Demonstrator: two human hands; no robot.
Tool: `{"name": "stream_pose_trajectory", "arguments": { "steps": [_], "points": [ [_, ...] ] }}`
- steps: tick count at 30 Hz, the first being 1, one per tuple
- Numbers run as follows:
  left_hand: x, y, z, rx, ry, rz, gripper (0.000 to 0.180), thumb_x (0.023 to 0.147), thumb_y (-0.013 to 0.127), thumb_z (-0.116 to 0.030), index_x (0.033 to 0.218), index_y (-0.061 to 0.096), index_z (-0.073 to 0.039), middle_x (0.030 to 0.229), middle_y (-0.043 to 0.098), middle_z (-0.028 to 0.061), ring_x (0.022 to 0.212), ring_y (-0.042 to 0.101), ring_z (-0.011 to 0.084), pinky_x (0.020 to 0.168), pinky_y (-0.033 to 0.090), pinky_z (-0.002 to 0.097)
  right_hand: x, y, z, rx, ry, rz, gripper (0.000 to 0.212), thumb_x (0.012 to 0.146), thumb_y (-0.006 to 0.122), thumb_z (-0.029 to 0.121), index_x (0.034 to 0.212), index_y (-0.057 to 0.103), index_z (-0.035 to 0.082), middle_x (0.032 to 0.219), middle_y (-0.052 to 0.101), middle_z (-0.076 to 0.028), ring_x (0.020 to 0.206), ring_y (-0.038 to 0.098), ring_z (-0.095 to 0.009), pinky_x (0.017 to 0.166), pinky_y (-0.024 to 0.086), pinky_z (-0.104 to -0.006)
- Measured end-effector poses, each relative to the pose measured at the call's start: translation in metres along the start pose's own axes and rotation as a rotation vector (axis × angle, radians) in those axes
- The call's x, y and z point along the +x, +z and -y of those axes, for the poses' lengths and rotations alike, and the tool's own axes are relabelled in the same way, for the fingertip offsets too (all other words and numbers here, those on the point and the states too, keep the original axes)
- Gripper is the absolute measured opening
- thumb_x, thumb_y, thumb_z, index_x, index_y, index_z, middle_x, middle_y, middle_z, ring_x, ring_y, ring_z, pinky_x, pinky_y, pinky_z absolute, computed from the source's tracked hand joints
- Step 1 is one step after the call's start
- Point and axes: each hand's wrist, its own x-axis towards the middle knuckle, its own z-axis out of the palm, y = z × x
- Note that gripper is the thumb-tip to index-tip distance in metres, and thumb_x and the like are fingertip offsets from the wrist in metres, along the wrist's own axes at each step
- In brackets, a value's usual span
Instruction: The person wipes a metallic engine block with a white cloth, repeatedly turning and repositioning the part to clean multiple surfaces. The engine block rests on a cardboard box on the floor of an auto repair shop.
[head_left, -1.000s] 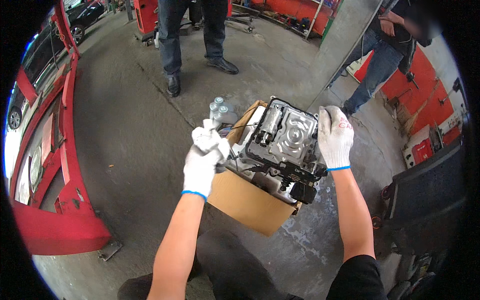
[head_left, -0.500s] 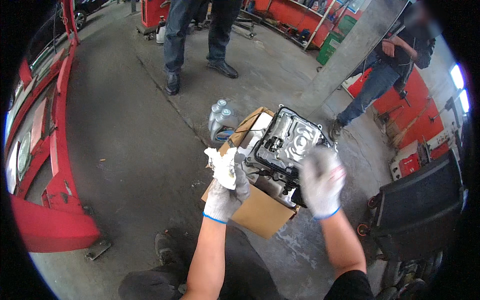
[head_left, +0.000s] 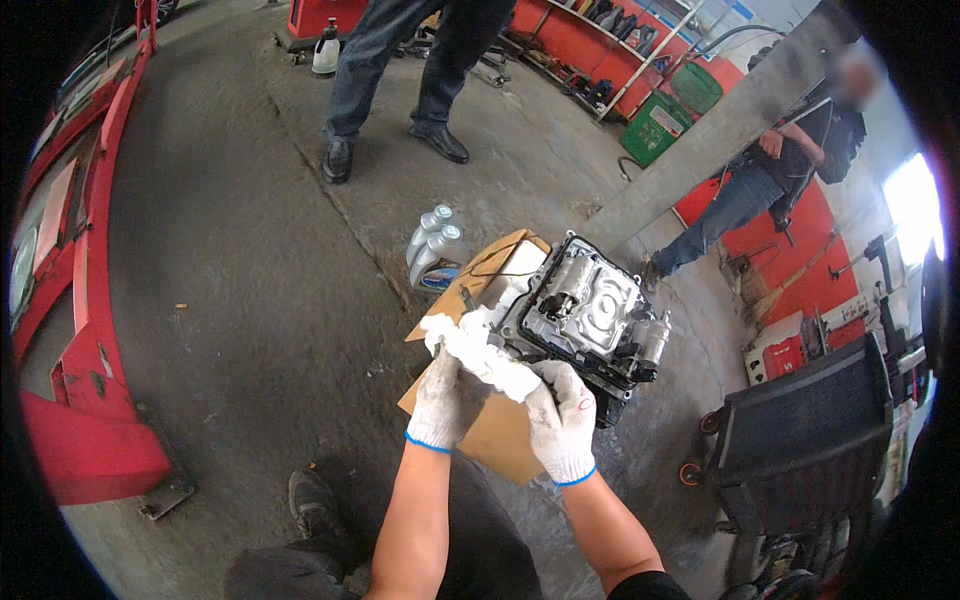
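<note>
A crumpled white wipe (head_left: 480,352), paper or cloth, stretches between my two gloved hands. My left hand (head_left: 447,400) is closed round its left end. At the other end, the fingers of my right hand (head_left: 563,418) pinch it. Both gloves are white knit with blue cuffs and look soiled at the fingers. Just beyond my hands lies a metal gearbox control unit (head_left: 590,305), with a black gasket round its edge and silver cylinders on it. It rests on an opened cardboard box (head_left: 485,440), whose near part is partly hidden behind my hands.
Two grey oil bottles (head_left: 432,255) stand behind the box. A black cart (head_left: 800,430) is at the right and a red lift frame (head_left: 95,440) at the left. Two people stand beyond, one (head_left: 400,80) ahead, one (head_left: 750,190) by a grey post (head_left: 690,150).
My right hand has moved left and down from over the metal unit and taken hold of the wipe. The wipe is now spread wider between both hands. The view has shifted slightly.
</note>
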Motion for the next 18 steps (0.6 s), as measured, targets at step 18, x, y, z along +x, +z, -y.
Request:
{"name": "stream_pose_trajectory", "arguments": {
  "steps": [18],
  "points": [
    [0.008, -0.003, 0.002, 0.359, 0.105, -0.101, 0.048, 0.099, 0.064, -0.024, 0.14, 0.051, -0.002, 0.116, 0.065, 0.0061, 0.1, 0.064, 0.0162, 0.086, 0.053, 0.0314, 0.019, 0.004, 0.0, 0.415, 0.488, 0.104, 0.024, 0.097, 0.059, 0.004, 0.12, 0.063, -0.003, 0.101, 0.068, -0.006, 0.089, 0.058, -0.01, 0.08, 0.049, -0.0267]
  ]
}}
